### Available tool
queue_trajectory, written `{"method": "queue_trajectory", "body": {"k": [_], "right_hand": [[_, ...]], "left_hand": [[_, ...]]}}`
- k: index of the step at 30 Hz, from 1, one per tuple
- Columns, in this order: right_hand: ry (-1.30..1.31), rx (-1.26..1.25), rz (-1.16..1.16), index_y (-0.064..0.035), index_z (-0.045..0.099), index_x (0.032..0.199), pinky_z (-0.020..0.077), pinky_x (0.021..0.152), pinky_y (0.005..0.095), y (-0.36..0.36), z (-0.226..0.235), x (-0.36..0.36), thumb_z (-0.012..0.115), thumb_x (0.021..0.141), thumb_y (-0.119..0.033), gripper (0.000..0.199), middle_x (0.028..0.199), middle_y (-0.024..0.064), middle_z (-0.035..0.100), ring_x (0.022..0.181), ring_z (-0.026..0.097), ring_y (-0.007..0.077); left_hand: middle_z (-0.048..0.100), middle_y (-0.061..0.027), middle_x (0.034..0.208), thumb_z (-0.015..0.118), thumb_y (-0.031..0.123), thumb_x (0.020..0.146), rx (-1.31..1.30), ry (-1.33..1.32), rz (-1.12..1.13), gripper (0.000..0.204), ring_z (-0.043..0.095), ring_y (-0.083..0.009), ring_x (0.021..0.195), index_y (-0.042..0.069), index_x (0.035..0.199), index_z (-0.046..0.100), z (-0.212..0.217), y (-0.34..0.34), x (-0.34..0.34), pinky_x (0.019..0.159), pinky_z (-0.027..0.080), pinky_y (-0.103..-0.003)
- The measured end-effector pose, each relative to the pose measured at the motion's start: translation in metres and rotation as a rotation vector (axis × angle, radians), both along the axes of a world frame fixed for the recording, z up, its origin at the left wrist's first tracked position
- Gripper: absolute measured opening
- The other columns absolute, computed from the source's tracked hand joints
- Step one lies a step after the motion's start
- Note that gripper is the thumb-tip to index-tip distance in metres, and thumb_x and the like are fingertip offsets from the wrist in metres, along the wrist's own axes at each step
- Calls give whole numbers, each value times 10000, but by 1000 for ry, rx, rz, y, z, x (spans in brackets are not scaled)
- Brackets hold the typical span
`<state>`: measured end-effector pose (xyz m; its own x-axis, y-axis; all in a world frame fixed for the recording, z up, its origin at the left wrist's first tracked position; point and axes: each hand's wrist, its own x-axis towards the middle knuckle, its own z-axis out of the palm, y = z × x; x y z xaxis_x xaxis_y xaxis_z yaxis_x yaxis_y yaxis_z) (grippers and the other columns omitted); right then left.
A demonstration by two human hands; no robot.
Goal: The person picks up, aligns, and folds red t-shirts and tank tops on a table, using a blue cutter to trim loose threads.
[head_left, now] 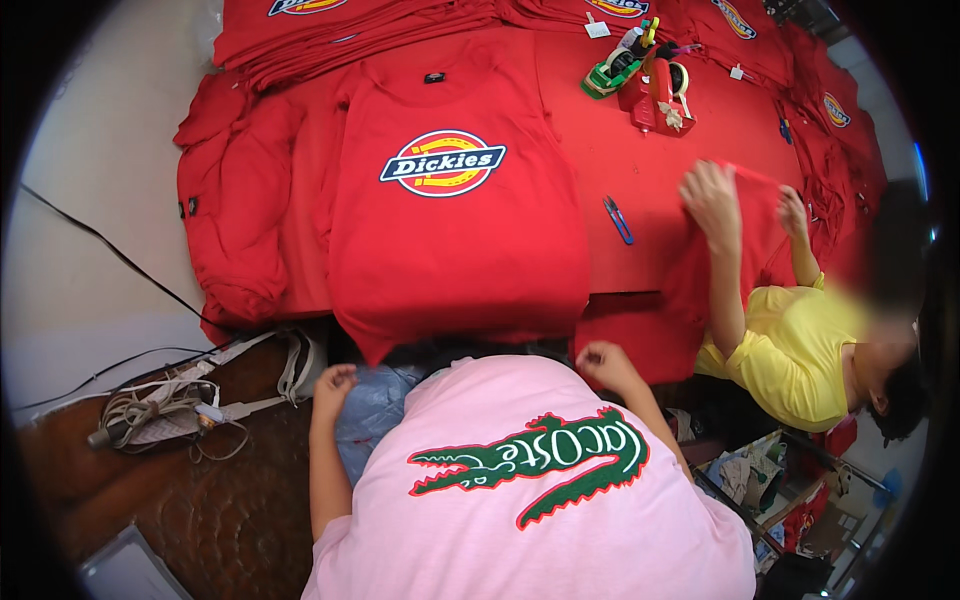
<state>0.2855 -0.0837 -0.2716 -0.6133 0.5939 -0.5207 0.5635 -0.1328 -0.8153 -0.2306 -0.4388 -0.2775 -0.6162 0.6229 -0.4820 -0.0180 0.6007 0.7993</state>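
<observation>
- our left hand point(337, 385) sits with fingers curled inward; we see no cloth in it, but cannot tell whether the fingertips meet.
- our right hand point(603, 362) is bent narrow too, beside hanging red cloth point(640, 325); we cannot tell whether it pinches any.
- the red shirt point(455, 255) lies print up, ahead of and between both hands, its lower left corner drooping near our left hand.
- we would judge it best handled by both lower corners, drawn evenly toward us, since the hem looks slanted.
- we would smooth the body outward with flat palms, keeping pressure light over the print.
- we would also keep the cloth clear of the blue snips point(617, 220), ahead of our right hand.
- the chest print point(443, 163), ahead of our two hands, is a yellow oval edged in red and blue, crossed by a dark blue banner with pale lettering.
- a small dark label point(434, 77) sits at the neck, farthest from our hands; its writing is too small for us.
- between our forearms, our pink shirt point(690, 530) bears a green reptile design point(585, 487) with red edging and white lettering.
</observation>
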Motion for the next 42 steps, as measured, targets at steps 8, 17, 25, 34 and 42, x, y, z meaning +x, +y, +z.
{"method": "queue_trajectory", "body": {"k": [8, 17, 25, 34, 42], "right_hand": [[103, 617, -228, -24, 714, 1093, 527, 762, 270, 190, 99, -164, 741, 864, -53, 232, 955, 64, 705, 826, 658, 127], [156, 962, -190, 2, 714, 993, 525, 884, 430, 235, 65, -256, 849, 767, -195, 328, 955, 156, 692, 991, 657, 338], [70, 617, -276, -30, 725, 985, 522, 696, 415, 246, 54, -255, 824, 832, -315, 338, 795, 164, 702, 748, 689, 334], [-232, 815, -107, -30, 747, 1021, 531, 707, 418, 266, 72, -260, 817, 827, -380, 406, 821, 200, 692, 745, 686, 314], [123, -177, -303, -4, 718, 1208, 574, 924, 405, 302, 82, -328, 792, 894, -285, 428, 1104, 183, 762, 1025, 734, 250]], "left_hand": [[717, -96, 1061, 748, 103, 953, 287, 323, 16, 253, 668, -128, 942, -39, 1160, 715, 61, 212, -114, 855, 531, -272], [703, -115, 1130, 803, 110, 923, 386, 143, 43, 510, 659, -141, 979, -57, 1360, 599, 26, 342, -145, 867, 536, -253], [720, -68, 1128, 742, 100, 956, 474, -329, 57, 215, 668, -139, 1002, 39, 1140, 648, 70, 385, -156, 919, 535, -292], [721, -47, 1076, 743, 79, 966, 200, 401, -284, 195, 655, -92, 928, 41, 1130, 643, 40, 402, -203, 868, 519, -236], [597, -130, 1449, 658, 344, 1026, 397, -725, 19, 523, 610, -244, 1268, 31, 1431, 549, 94, 446, -185, 1066, 509, -386]]}}
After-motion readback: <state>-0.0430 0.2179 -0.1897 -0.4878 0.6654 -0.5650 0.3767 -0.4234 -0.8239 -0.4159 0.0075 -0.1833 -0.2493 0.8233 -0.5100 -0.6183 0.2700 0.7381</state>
